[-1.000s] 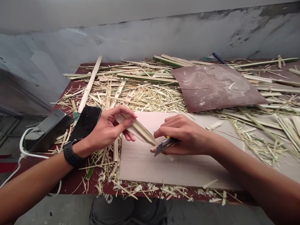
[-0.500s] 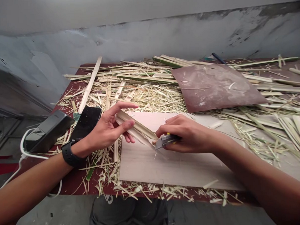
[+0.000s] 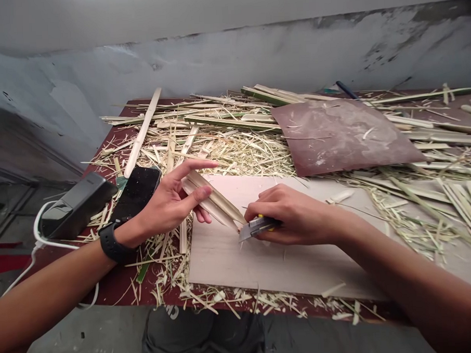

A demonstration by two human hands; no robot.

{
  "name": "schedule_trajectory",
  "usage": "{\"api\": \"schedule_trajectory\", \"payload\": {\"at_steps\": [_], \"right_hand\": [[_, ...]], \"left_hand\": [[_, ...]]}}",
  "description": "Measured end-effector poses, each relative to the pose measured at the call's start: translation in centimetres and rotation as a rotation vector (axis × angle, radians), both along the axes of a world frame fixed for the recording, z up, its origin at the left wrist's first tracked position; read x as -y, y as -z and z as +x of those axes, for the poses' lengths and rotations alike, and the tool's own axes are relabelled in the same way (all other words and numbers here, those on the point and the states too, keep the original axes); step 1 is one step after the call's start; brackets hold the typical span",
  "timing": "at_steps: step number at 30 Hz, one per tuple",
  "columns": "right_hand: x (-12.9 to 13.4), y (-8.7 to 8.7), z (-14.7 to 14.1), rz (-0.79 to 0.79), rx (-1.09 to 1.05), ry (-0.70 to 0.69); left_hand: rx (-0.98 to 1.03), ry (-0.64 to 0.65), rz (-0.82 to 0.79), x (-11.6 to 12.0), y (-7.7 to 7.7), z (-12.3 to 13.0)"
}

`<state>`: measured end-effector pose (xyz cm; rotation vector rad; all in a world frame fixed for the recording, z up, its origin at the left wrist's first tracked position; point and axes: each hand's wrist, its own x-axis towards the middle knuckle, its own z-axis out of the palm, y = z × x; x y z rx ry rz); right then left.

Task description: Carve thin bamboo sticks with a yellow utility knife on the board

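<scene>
My left hand [image 3: 177, 197] grips a pale bamboo strip [image 3: 217, 204] between the thumb and the fingers beneath, with the index finger stretched out above it. The strip slants down to the right over a light wooden board [image 3: 231, 260]. Its hollow inner face shows a ridge along its length. My right hand [image 3: 287, 216] is closed around a utility knife [image 3: 261, 226] with a grey and yellow body. The knife's blade lies at the strip's lower right end, touching or very near it. My right fingers partly hide the handle.
Bamboo shavings [image 3: 250, 150] and split strips cover much of the dark red table. A brown sheet [image 3: 346, 135] lies on them at the back right. To the left are a phone [image 3: 137, 194], a black device [image 3: 78, 204] and a white cable [image 3: 37, 227]. A wall stands behind.
The knife in my right hand has shifted slightly left and down along the strip's end. My left hand and the strip stay almost where they were.
</scene>
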<state>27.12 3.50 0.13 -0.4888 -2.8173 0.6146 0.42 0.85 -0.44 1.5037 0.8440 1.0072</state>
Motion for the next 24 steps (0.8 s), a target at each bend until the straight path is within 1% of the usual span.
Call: {"api": "schedule_trajectory", "payload": {"at_steps": [5,7,11,17,20,24], "right_hand": [[-0.7,0.2,0.3,-0.008,-0.052,0.014],[-1.0,0.3,0.6,0.002,-0.086,0.040],[-1.4,0.6,1.0,0.052,-0.177,0.103],[-1.4,0.7,1.1,0.132,-0.280,0.142],[-1.2,0.5,0.9,0.121,-0.293,0.110],[-0.8,0.1,0.5,0.089,-0.228,0.005]], "left_hand": [[-0.015,-0.015,-0.015,-0.1,-0.1,-0.1],[-0.013,-0.027,-0.020,-0.2,-0.2,-0.1],[-0.030,-0.033,-0.018,-0.3,-0.3,-0.1],[-0.056,-0.047,-0.011,-0.3,-0.4,-0.1],[-0.058,-0.059,-0.007,-0.3,-0.3,-0.1],[-0.076,-0.097,0.013,-0.6,-0.1,-0.2]]}}
